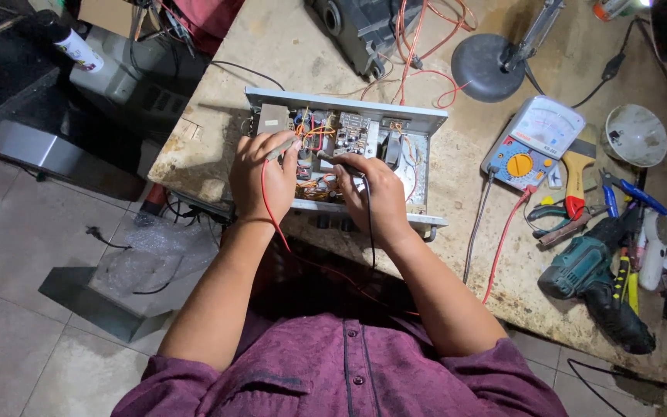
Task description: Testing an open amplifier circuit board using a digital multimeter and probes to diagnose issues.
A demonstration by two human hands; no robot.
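Over the open chassis (pixel 347 158) at the tabletop (pixel 472 201) edge, the left hand (pixel 262 176) has its grip closed on the red probe (pixel 281 148) and the right hand (pixel 377 194) on the black probe (pixel 339 162), with the meter (pixel 533 143), pliers (pixel 561 220) and drill (pixel 592 282) to the right.

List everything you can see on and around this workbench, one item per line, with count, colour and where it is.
open electronics chassis: one, grey metal, bench centre
red probe: one, in left hand, tip in chassis
black probe: one, in right hand, tip in chassis
analog multimeter: one, blue and white, right of chassis
lamp base: one, dark grey, round, bench rear
pliers: one pair, red and blue handles, right side
cordless drill: one, teal and black, bench right edge
white bowl: one, far right
workbench: one, beige, worn
left hand: gripping red probe
right hand: gripping black probe
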